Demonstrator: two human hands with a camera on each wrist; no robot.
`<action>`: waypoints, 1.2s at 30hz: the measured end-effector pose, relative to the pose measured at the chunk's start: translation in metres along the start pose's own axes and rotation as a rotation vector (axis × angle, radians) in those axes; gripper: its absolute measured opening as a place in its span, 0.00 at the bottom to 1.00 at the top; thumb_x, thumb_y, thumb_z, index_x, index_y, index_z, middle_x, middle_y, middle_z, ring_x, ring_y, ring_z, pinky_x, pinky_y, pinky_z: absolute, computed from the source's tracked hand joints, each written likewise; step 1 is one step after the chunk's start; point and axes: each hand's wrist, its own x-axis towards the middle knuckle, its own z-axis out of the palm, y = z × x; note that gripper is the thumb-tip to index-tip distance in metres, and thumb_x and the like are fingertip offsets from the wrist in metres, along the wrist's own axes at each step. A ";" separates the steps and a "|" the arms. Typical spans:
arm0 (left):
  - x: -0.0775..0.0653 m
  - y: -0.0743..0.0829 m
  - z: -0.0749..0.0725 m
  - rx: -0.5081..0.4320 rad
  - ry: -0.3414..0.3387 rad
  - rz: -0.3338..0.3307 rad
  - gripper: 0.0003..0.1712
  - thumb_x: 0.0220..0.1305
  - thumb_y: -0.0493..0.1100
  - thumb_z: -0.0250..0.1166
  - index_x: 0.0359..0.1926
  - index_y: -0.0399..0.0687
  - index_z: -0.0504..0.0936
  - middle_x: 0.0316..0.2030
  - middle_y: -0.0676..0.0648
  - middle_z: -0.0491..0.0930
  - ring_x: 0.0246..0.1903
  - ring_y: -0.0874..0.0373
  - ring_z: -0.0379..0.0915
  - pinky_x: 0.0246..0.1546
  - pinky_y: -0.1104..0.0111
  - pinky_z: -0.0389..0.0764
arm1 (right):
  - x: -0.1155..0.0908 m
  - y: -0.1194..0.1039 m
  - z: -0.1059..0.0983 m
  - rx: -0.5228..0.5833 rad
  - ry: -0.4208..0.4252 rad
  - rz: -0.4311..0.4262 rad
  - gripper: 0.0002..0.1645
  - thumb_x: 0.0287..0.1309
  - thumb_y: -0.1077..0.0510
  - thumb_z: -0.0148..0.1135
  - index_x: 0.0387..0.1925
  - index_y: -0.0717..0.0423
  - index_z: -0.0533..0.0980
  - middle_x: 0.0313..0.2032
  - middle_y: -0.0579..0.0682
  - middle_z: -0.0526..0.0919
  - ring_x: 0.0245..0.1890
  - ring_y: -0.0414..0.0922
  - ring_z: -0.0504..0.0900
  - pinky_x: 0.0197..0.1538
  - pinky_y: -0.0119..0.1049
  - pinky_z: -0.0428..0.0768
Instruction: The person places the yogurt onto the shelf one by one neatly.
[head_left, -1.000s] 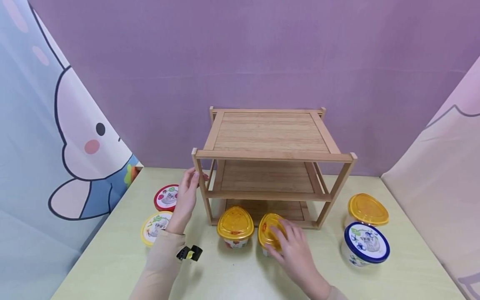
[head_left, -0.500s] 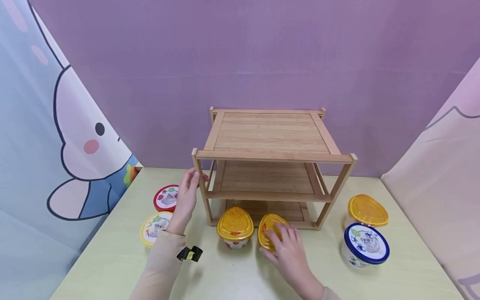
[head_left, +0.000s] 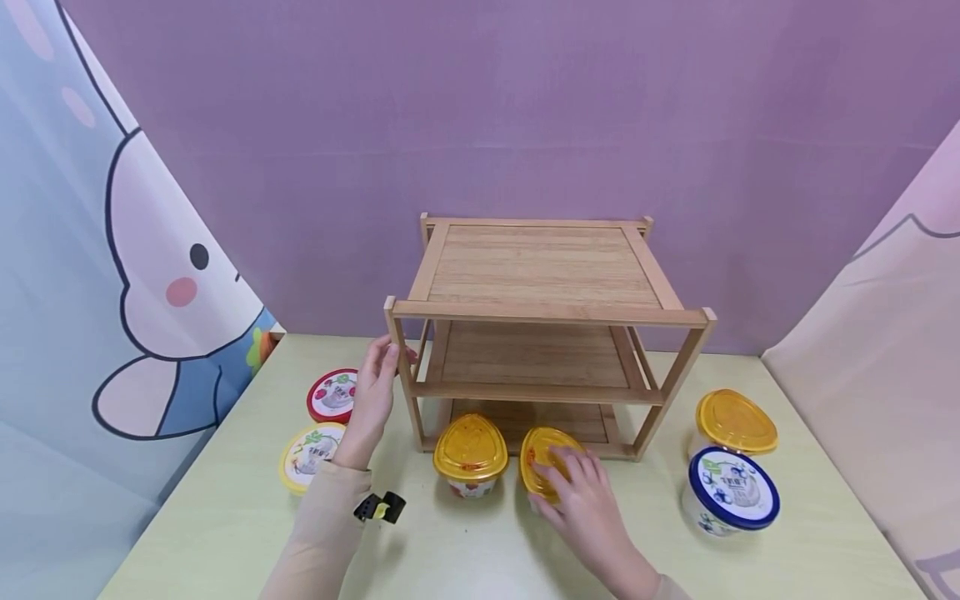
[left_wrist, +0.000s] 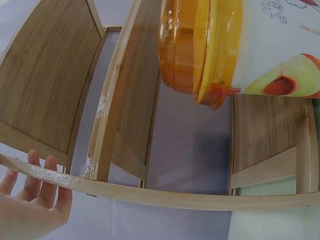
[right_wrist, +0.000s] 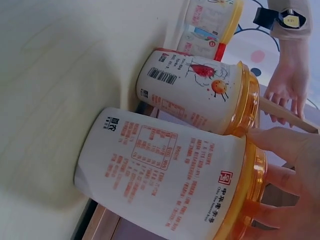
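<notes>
A three-tier wooden shelf rack (head_left: 543,312) stands at the back of the table. My left hand (head_left: 375,387) holds its left front post, with fingers curled behind the wood (left_wrist: 45,192). At the rack's front, my right hand (head_left: 588,508) grips a white tub with a translucent orange lid (head_left: 542,458) from above. In the right wrist view, thumb and fingers spread around the lid's edge, and the printed side of the tub (right_wrist: 145,165) faces the camera. Close to its left stands a second orange-lidded tub (head_left: 471,454), with fruit pictures on its wall.
On the left are a red-lidded tub (head_left: 332,395) and a yellow-lidded tub (head_left: 306,458), partly behind my left arm. To the right, a blue-lidded tub (head_left: 733,492) stands before another orange-lidded tub (head_left: 737,419). A purple cloth (head_left: 525,108) hangs behind the rack.
My right hand's fingers have settled lower around the lid, and the tub under them has shifted slightly right. The left hand has stayed on the post.
</notes>
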 end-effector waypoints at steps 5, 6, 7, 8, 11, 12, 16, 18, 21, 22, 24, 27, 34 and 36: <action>0.001 0.000 0.000 -0.030 0.000 0.014 0.20 0.68 0.46 0.45 0.53 0.36 0.64 0.38 0.42 0.73 0.40 0.63 0.70 0.52 0.62 0.64 | -0.001 0.006 -0.003 0.029 0.002 -0.023 0.24 0.32 0.52 0.72 0.38 0.52 0.77 0.44 0.56 0.75 0.45 0.55 0.73 0.50 0.56 0.65; 0.001 0.000 0.000 -0.038 0.000 0.014 0.20 0.68 0.46 0.45 0.53 0.35 0.64 0.38 0.42 0.73 0.39 0.64 0.70 0.52 0.62 0.64 | -0.001 0.007 -0.004 0.037 0.002 -0.030 0.24 0.31 0.53 0.72 0.37 0.53 0.77 0.44 0.56 0.75 0.45 0.55 0.73 0.50 0.56 0.64; 0.001 0.001 0.001 -0.043 0.001 0.015 0.20 0.68 0.45 0.45 0.53 0.35 0.64 0.38 0.42 0.73 0.38 0.65 0.70 0.51 0.62 0.65 | -0.001 0.008 -0.005 0.047 0.002 -0.038 0.24 0.30 0.54 0.73 0.37 0.53 0.77 0.43 0.56 0.76 0.45 0.55 0.73 0.50 0.56 0.64; 0.001 0.001 0.001 -0.043 0.001 0.016 0.19 0.68 0.45 0.45 0.52 0.35 0.64 0.38 0.41 0.73 0.38 0.65 0.70 0.51 0.62 0.65 | -0.001 0.010 -0.006 0.051 -0.001 -0.046 0.24 0.30 0.54 0.73 0.36 0.53 0.77 0.43 0.56 0.76 0.45 0.55 0.73 0.50 0.56 0.64; 0.002 0.001 0.001 -0.047 -0.001 0.021 0.19 0.68 0.43 0.45 0.52 0.32 0.64 0.38 0.36 0.73 0.37 0.65 0.70 0.51 0.61 0.65 | -0.001 0.015 -0.008 0.088 -0.011 -0.072 0.24 0.28 0.57 0.73 0.35 0.54 0.77 0.44 0.56 0.76 0.46 0.54 0.74 0.51 0.56 0.63; 0.002 0.001 0.001 -0.038 0.000 0.020 0.19 0.68 0.44 0.45 0.52 0.33 0.64 0.39 0.35 0.73 0.37 0.65 0.70 0.51 0.61 0.65 | -0.001 0.017 -0.009 0.098 -0.016 -0.082 0.24 0.28 0.58 0.73 0.35 0.55 0.77 0.44 0.56 0.76 0.46 0.54 0.74 0.51 0.56 0.63; 0.002 0.000 0.001 -0.017 -0.005 0.018 0.19 0.68 0.44 0.45 0.52 0.35 0.64 0.39 0.34 0.72 0.38 0.64 0.70 0.51 0.61 0.65 | -0.002 0.023 -0.011 0.119 -0.035 -0.117 0.24 0.26 0.59 0.73 0.35 0.55 0.77 0.45 0.56 0.77 0.46 0.53 0.74 0.56 0.51 0.61; 0.002 0.000 0.001 -0.011 -0.005 0.016 0.18 0.68 0.45 0.45 0.52 0.37 0.64 0.39 0.36 0.73 0.38 0.63 0.70 0.51 0.61 0.65 | -0.002 0.027 -0.012 0.134 -0.041 -0.131 0.25 0.25 0.59 0.73 0.34 0.56 0.77 0.45 0.56 0.77 0.46 0.53 0.74 0.61 0.43 0.56; 0.001 0.000 0.001 -0.015 -0.001 0.012 0.18 0.68 0.45 0.45 0.52 0.37 0.65 0.39 0.38 0.73 0.38 0.64 0.70 0.50 0.63 0.65 | -0.002 0.030 -0.013 0.172 -0.048 -0.149 0.25 0.24 0.62 0.73 0.34 0.58 0.77 0.45 0.57 0.77 0.46 0.54 0.74 0.64 0.30 0.44; 0.001 0.000 0.001 -0.019 0.001 0.009 0.18 0.68 0.45 0.45 0.52 0.37 0.65 0.38 0.39 0.73 0.38 0.64 0.70 0.49 0.64 0.65 | -0.002 0.032 -0.014 0.188 -0.049 -0.154 0.25 0.24 0.62 0.72 0.34 0.58 0.77 0.45 0.58 0.77 0.46 0.54 0.74 0.64 0.28 0.41; 0.001 -0.001 0.001 -0.022 0.002 0.008 0.18 0.68 0.44 0.45 0.52 0.36 0.64 0.38 0.38 0.73 0.38 0.65 0.70 0.49 0.66 0.66 | -0.002 0.034 -0.014 0.214 -0.055 -0.158 0.24 0.24 0.64 0.72 0.34 0.59 0.76 0.45 0.58 0.76 0.46 0.55 0.74 0.63 0.27 0.41; 0.001 0.000 0.001 -0.031 0.001 0.013 0.18 0.68 0.43 0.44 0.52 0.35 0.64 0.38 0.37 0.73 0.37 0.64 0.70 0.48 0.67 0.66 | -0.002 0.036 -0.016 0.247 -0.073 -0.154 0.24 0.25 0.65 0.71 0.34 0.60 0.76 0.46 0.58 0.76 0.47 0.55 0.74 0.63 0.26 0.41; 0.002 0.000 0.001 -0.031 0.001 0.016 0.18 0.68 0.43 0.44 0.52 0.33 0.64 0.38 0.36 0.72 0.37 0.65 0.70 0.48 0.67 0.65 | -0.002 0.040 -0.020 0.296 -0.110 -0.135 0.26 0.25 0.69 0.70 0.36 0.61 0.75 0.47 0.58 0.76 0.48 0.56 0.73 0.62 0.24 0.42; 0.002 0.000 0.001 -0.031 0.003 0.018 0.18 0.68 0.43 0.44 0.52 0.34 0.64 0.38 0.36 0.73 0.37 0.65 0.70 0.47 0.67 0.66 | -0.002 0.040 -0.021 0.290 -0.114 -0.125 0.27 0.25 0.69 0.70 0.37 0.61 0.75 0.47 0.58 0.75 0.49 0.55 0.73 0.62 0.23 0.42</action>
